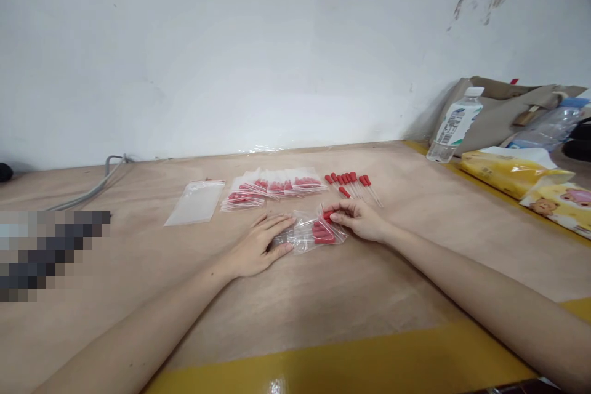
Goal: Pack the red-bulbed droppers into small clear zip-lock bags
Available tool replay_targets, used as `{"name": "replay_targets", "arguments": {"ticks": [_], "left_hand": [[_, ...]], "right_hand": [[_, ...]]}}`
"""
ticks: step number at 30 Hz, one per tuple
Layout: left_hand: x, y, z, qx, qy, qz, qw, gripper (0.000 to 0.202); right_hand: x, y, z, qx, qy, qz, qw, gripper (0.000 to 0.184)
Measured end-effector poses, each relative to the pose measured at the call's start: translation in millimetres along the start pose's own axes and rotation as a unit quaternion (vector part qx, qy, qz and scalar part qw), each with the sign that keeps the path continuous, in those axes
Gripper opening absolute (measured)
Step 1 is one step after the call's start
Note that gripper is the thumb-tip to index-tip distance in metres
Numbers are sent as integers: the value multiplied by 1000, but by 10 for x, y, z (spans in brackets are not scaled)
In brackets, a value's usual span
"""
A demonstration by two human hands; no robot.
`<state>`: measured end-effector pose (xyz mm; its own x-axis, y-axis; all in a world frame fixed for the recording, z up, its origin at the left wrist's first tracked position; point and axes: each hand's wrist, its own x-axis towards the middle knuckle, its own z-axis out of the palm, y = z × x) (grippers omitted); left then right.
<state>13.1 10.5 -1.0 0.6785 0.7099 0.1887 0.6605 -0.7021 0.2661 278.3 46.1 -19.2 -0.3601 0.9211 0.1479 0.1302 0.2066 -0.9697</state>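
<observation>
Head: left hand spread against clear, crinkled bag; right hand pinches red-bulbed dropper.

Right: a white-capped bottle stands before a beige bag; a blue-capped bottle slants beside it, behind a yellow packet. Left: a grey cable lies near the white wall. Foreground: yellow tape borders the brown tabletop.

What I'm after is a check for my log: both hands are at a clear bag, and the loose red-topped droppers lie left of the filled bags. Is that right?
No: the loose red-topped droppers lie right of the filled bags, as the head view shows. The left hand and right hand are indeed at a clear bag.
</observation>
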Motion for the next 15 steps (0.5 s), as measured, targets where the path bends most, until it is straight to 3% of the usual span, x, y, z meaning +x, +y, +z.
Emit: {"name": "replay_targets", "arguments": {"ticks": [7, 10, 12, 15], "left_hand": [[2, 6, -3, 1, 9, -4, 1000, 48], [5, 15, -8, 2, 7, -6, 1000, 48], [6, 15, -8, 3, 10, -5, 1000, 47], [2, 5, 0, 3, 16, 0, 1000, 47]], "right_hand": [[57, 100, 29, 42, 93, 23, 994, 29], [65, 101, 55, 14, 137, 30, 990, 24], [61, 76, 76, -18, 137, 27, 990, 23], [46, 21, 86, -71, 75, -25, 994, 19]]}}
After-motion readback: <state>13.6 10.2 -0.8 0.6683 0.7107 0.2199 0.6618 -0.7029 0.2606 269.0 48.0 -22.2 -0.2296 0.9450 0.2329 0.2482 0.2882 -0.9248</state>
